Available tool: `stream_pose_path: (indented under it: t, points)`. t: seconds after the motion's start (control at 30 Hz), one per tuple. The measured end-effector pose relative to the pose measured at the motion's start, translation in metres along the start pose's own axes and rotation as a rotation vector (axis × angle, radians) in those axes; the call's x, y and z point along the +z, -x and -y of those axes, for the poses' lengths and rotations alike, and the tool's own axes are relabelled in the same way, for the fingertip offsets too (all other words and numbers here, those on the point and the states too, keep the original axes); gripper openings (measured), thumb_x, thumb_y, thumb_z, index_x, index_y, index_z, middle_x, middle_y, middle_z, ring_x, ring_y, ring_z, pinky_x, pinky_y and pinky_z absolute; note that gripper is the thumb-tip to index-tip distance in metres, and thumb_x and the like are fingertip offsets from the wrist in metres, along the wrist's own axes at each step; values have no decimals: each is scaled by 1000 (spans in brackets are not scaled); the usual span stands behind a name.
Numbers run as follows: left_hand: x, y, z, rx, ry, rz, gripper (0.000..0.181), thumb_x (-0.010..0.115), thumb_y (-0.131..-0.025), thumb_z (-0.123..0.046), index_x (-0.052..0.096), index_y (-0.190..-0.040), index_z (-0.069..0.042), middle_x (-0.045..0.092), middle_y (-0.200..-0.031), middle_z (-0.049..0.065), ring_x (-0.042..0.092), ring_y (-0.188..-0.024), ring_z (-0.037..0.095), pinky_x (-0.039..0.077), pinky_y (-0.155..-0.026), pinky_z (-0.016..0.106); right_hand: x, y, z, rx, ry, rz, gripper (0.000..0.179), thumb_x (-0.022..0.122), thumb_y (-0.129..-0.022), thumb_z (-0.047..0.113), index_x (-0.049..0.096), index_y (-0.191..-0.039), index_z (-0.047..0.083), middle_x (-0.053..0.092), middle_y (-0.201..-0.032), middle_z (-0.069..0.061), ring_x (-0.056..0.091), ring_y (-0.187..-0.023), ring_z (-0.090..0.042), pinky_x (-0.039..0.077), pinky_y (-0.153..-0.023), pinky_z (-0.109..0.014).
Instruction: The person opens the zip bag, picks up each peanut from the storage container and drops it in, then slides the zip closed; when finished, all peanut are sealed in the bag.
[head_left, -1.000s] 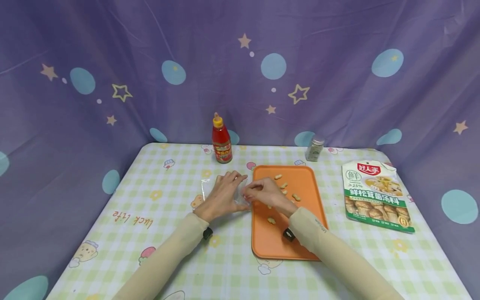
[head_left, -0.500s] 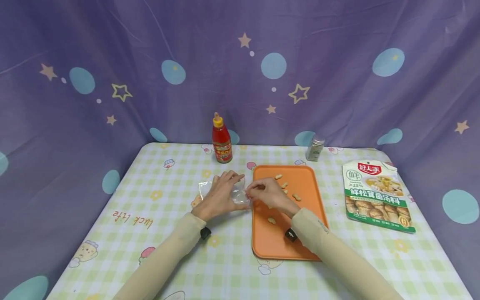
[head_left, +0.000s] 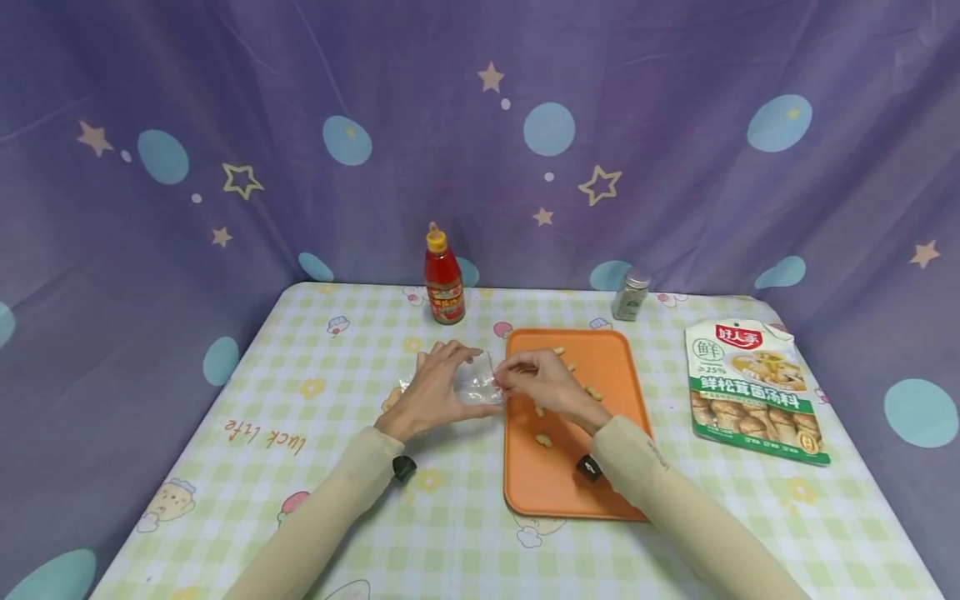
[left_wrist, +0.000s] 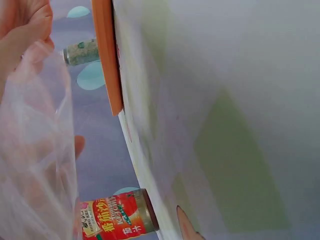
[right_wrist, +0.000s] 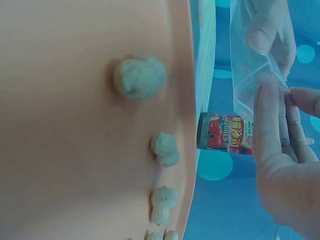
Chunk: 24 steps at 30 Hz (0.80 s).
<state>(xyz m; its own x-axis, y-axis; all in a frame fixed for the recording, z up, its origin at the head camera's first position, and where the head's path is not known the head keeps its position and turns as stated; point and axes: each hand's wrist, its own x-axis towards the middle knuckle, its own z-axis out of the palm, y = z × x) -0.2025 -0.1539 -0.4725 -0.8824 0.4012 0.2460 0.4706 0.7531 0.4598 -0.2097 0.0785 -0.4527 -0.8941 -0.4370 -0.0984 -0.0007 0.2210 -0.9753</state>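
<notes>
A clear plastic bag [head_left: 474,385] with a thin reddish line along its opening edge is held up just left of the orange tray [head_left: 551,483]. My left hand [head_left: 433,390] holds the bag from its left side, thumb low and fingers high. My right hand [head_left: 549,385], over the tray's left edge, pinches the reddish edge between thumb and fingertips. In the left wrist view the bag [left_wrist: 37,150] hangs see-through, no contents visible in it. Several unshelled peanuts [right_wrist: 140,77] lie scattered on the tray, some partly hidden by the right arm.
Behind the hands stands a red ketchup bottle [head_left: 446,292] with a yellow cap. A small spice jar [head_left: 631,298] is at the back right. A green-and-white food pouch [head_left: 753,392] lies right of the tray. A purple curtain [head_left: 480,167] borders the table.
The left hand has shifted slightly left and more of the bag shows between the hands. The right hand has moved slightly right, still pinching the bag's edge.
</notes>
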Motion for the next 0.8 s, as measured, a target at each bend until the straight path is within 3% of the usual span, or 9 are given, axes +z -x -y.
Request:
stream_pose_path:
  t: [0.27, 0.43, 0.67, 0.8]
  points:
    - [1, -2, -1, -27, 5, -26, 86, 87, -68, -70, 59, -138, -30, 59, -119, -10, 51, -114, 14, 29, -85, 36, -2, 1, 6, 3, -41, 14, 24, 66, -102, 11, 71, -118, -6, 73, -117, -23, 76, -91, -17, 61, -94, -51]
    - [0, -1, -5, 6, -66, -10, 94, 82, -67, -78, 60, -141, -24, 60, -123, -5, 53, -114, 18, 32, -84, 35, -1, 1, 7, -24, 8, 20, 21, 67, -102, 12, 74, -116, -3, 75, -115, -19, 76, -92, -17, 63, -88, -42]
    - [1, -3, -11, 34, -108, -3, 93, 80, -70, -78, 61, -139, -19, 62, -124, -3, 58, -115, 18, 44, -86, 37, 3, -1, 6, -33, 51, 15, 17, 70, -100, 15, 77, -111, 3, 75, -112, -15, 77, -92, -21, 63, -88, -49]
    - [1, -4, -10, 28, -99, -7, 92, 81, -70, -77, 61, -139, -20, 62, -123, -3, 59, -113, 16, 46, -86, 38, 2, 0, 4, -37, 68, 10, 19, 70, -101, 17, 77, -111, 3, 77, -111, -14, 77, -93, -22, 63, -88, -47]
